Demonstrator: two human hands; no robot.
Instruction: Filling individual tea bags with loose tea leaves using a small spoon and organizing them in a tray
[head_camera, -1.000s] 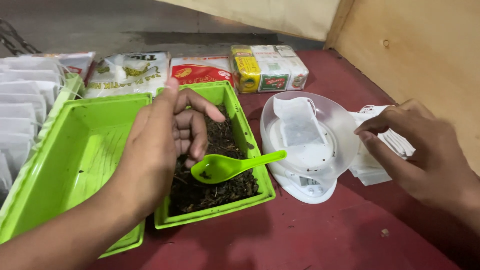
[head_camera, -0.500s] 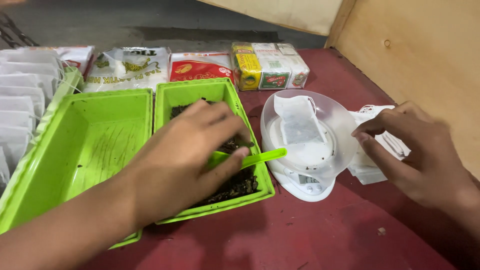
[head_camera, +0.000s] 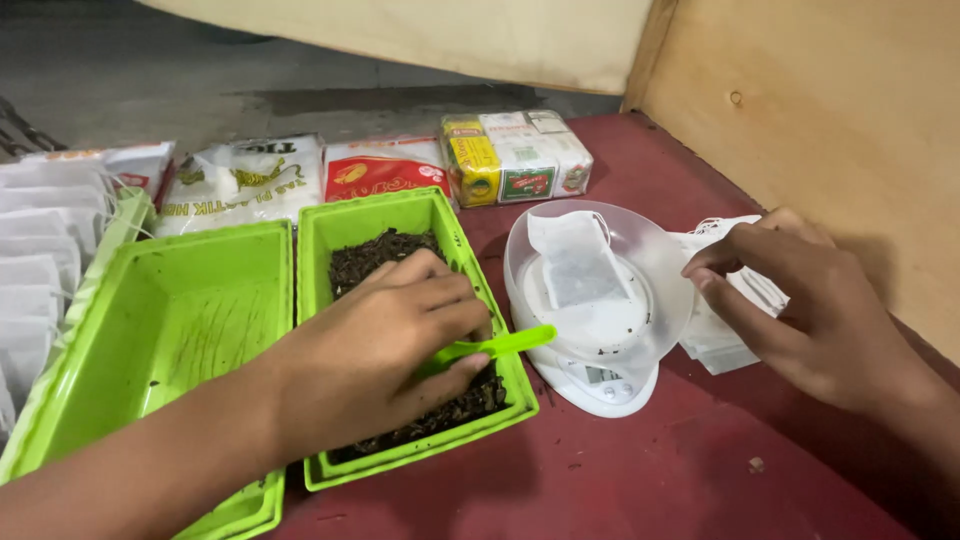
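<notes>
My left hand (head_camera: 385, 345) lies over a green tray (head_camera: 370, 220) of dark loose tea leaves (head_camera: 365, 255) and grips the green plastic spoon (head_camera: 505, 344), whose handle end sticks out to the right. A white kitchen scale (head_camera: 600, 380) stands just right of that tray. On it sits a clear bowl (head_camera: 665, 275) with a white filter bag (head_camera: 575, 258) inside. My right hand (head_camera: 790, 305) hovers beside the bowl's right rim, fingers apart, over a stack of white filter bags (head_camera: 715, 340); whether it touches them I cannot tell.
An empty green tray (head_camera: 170, 320) sits at the left, with rows of filled white bags (head_camera: 40, 260) beyond it. Several sealed packets (head_camera: 380, 165) and a boxed bundle (head_camera: 515, 155) line the back. A wooden wall (head_camera: 820, 120) rises at the right of the red tabletop (head_camera: 620, 480).
My left hand dropped from above the tea tray onto the spoon and closed around it. My right hand stayed beside the bowl. The view shifted slightly.
</notes>
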